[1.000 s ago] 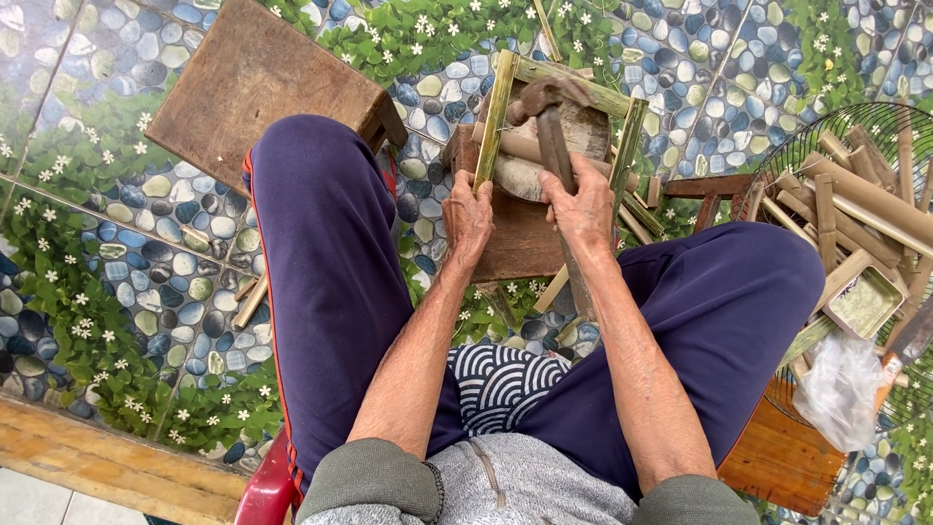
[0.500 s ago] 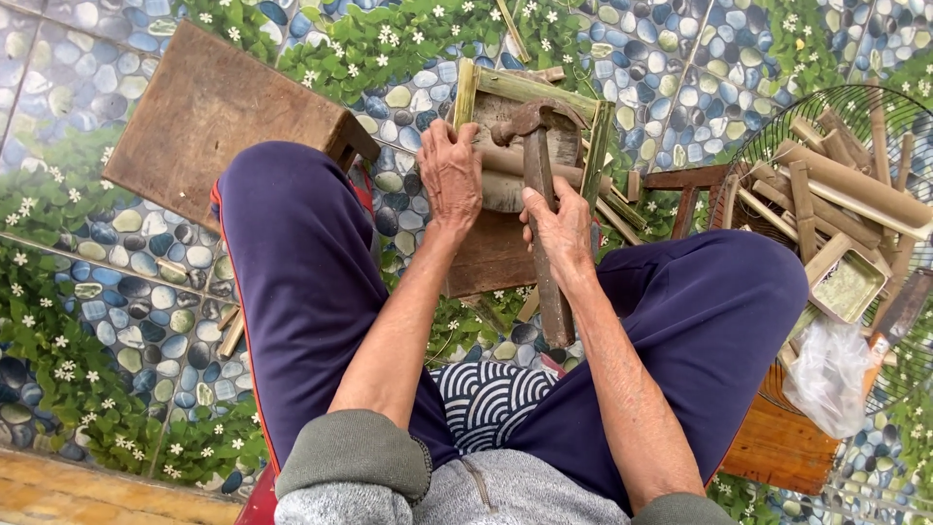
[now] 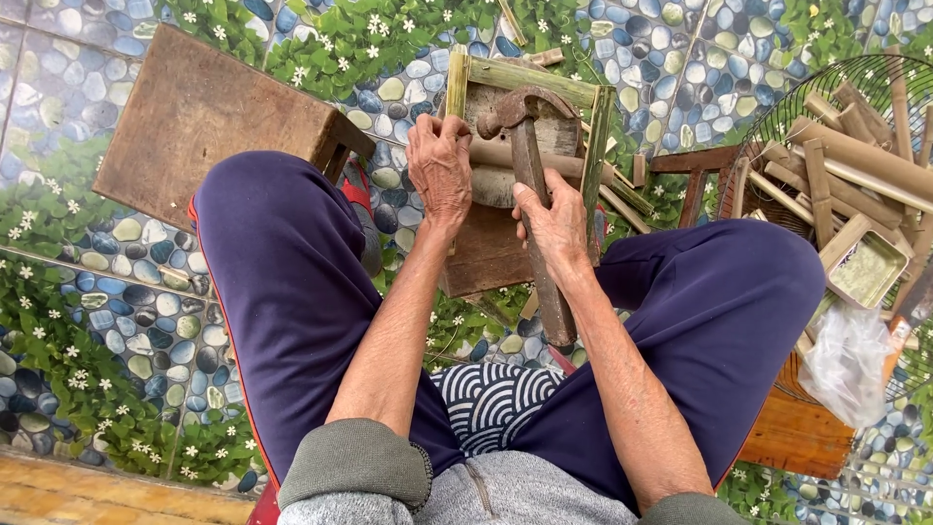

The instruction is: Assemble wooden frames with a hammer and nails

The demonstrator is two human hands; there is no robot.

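Note:
My right hand [image 3: 556, 222] grips the wooden handle of a rusty claw hammer [image 3: 520, 122], whose head rests over a green bamboo frame [image 3: 530, 78]. That frame stands on a small wooden work block [image 3: 486, 253] between my knees. My left hand [image 3: 439, 167] holds the frame's left upright, its fingers wrapped around the bamboo. A thicker bamboo tube [image 3: 496, 157] lies across the block under the hammer. Both forearms reach down between my legs in dark blue trousers.
A low wooden stool [image 3: 204, 117] stands at the upper left. At the right, a wire basket [image 3: 826, 97] holds several cut bamboo pieces [image 3: 855, 156], with a small tin tray [image 3: 868, 270] and a plastic bag [image 3: 848, 355] below. The floor is a printed pebble-and-leaf mat.
The hammer has come down from a raised position onto the bamboo frame. My right hand has shifted up the handle, and my left hand stays on the frame's left side.

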